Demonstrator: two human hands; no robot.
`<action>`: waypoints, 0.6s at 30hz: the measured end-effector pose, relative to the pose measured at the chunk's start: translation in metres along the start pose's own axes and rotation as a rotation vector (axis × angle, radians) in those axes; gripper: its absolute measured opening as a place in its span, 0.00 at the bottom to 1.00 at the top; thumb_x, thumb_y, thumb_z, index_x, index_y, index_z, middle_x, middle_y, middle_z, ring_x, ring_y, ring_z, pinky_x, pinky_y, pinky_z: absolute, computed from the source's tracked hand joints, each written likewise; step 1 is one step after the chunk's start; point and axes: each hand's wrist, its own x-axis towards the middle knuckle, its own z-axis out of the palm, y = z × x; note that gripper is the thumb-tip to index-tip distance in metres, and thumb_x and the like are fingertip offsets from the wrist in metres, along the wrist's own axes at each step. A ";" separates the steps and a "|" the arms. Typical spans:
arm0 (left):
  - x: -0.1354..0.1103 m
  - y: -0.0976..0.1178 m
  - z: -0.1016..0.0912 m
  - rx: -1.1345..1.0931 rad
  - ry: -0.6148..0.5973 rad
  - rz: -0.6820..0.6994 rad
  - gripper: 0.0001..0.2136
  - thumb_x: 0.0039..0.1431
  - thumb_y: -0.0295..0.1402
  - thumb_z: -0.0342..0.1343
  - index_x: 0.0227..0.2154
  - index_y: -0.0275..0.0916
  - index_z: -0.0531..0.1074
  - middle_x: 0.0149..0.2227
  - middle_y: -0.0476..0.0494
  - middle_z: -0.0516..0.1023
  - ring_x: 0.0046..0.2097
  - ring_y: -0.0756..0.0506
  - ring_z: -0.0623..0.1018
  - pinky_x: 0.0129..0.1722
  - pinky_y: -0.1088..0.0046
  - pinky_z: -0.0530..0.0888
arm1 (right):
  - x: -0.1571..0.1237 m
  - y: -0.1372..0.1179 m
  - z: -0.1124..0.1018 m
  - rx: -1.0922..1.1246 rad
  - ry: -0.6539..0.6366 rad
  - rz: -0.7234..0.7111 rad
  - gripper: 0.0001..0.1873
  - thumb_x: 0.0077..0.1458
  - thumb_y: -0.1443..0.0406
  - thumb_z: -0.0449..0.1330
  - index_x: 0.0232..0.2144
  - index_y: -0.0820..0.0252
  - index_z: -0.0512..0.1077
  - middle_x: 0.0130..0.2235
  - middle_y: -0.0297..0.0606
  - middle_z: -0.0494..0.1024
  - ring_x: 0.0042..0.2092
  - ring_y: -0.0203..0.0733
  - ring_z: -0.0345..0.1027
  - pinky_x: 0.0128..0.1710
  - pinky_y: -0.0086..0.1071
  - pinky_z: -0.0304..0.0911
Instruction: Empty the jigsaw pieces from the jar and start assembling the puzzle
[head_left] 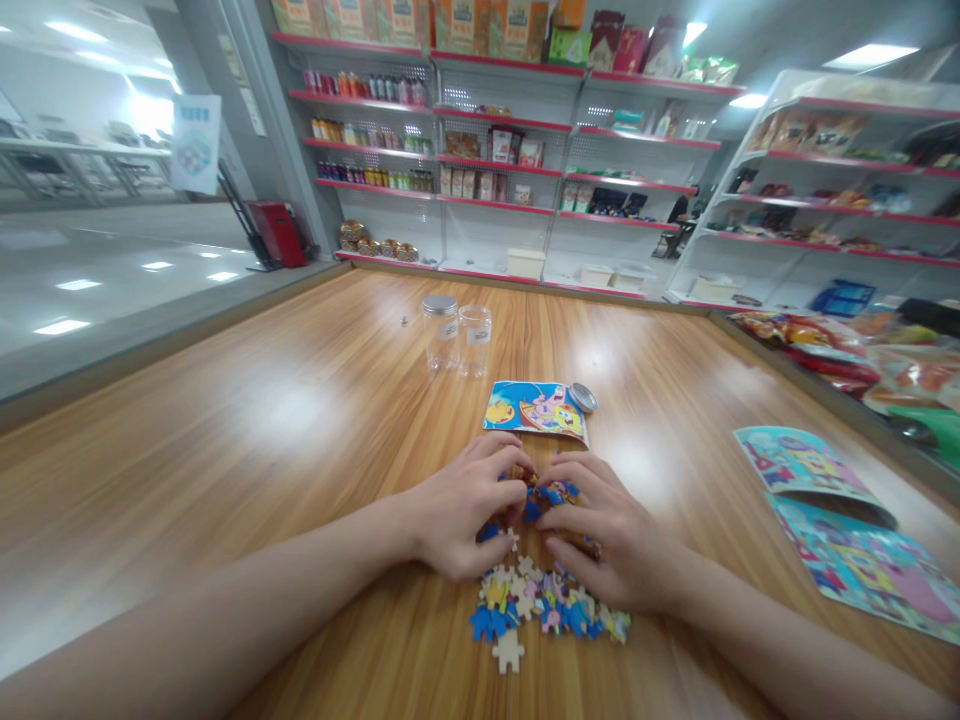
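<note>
Small jigsaw puzzle pieces (pixel 523 590) lie in a loose pile on the wooden table, some picture side up and some showing bare beige backs. My left hand (pixel 469 505) rests at the pile's left, its fingers bent and apart over pieces. From the right, my right hand (pixel 615 530) reaches over the pile with spread, curved fingers and the thumb apart. More pieces, mostly blue, show between the fingertips; others are hidden under both hands. Just beyond lies a cartoon picture sheet (pixel 536 408), with a round silver lid (pixel 583 398) on its right corner.
Two clear jars stand farther back: one silver-lidded jar (pixel 441 335) and one uncovered jar (pixel 474 342). At right lie two more cartoon sheets, a curled upper sheet (pixel 814 470) and a lower sheet (pixel 874 570). Stocked shelves (pixel 495 120) rise behind the table (pixel 315 470); bagged goods (pixel 810 350) sit beyond its right edge.
</note>
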 end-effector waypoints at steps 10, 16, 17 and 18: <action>0.000 -0.002 0.001 0.001 0.005 -0.027 0.05 0.56 0.32 0.60 0.34 0.38 0.72 0.51 0.38 0.69 0.61 0.35 0.63 0.65 0.52 0.63 | -0.001 0.002 0.001 0.030 0.067 -0.017 0.09 0.55 0.72 0.61 0.39 0.57 0.77 0.50 0.44 0.72 0.57 0.52 0.62 0.57 0.51 0.62; 0.001 -0.001 0.000 -0.017 -0.009 -0.027 0.05 0.55 0.31 0.62 0.34 0.38 0.73 0.51 0.38 0.70 0.60 0.35 0.63 0.65 0.50 0.63 | -0.001 0.001 0.001 0.038 0.059 -0.018 0.09 0.55 0.72 0.62 0.38 0.57 0.77 0.50 0.44 0.72 0.57 0.52 0.62 0.57 0.51 0.62; 0.001 -0.001 0.000 -0.021 -0.012 -0.033 0.05 0.55 0.32 0.62 0.34 0.38 0.73 0.51 0.38 0.70 0.60 0.35 0.63 0.65 0.50 0.63 | -0.001 0.001 0.001 0.039 0.058 -0.018 0.09 0.55 0.72 0.62 0.38 0.57 0.77 0.50 0.44 0.72 0.57 0.52 0.62 0.57 0.51 0.62; 0.000 -0.002 0.000 -0.025 -0.015 -0.038 0.05 0.55 0.32 0.62 0.34 0.39 0.73 0.52 0.38 0.70 0.61 0.35 0.63 0.65 0.51 0.63 | -0.001 0.001 0.001 0.041 0.057 -0.017 0.09 0.55 0.72 0.62 0.38 0.57 0.77 0.50 0.44 0.72 0.57 0.52 0.62 0.57 0.51 0.62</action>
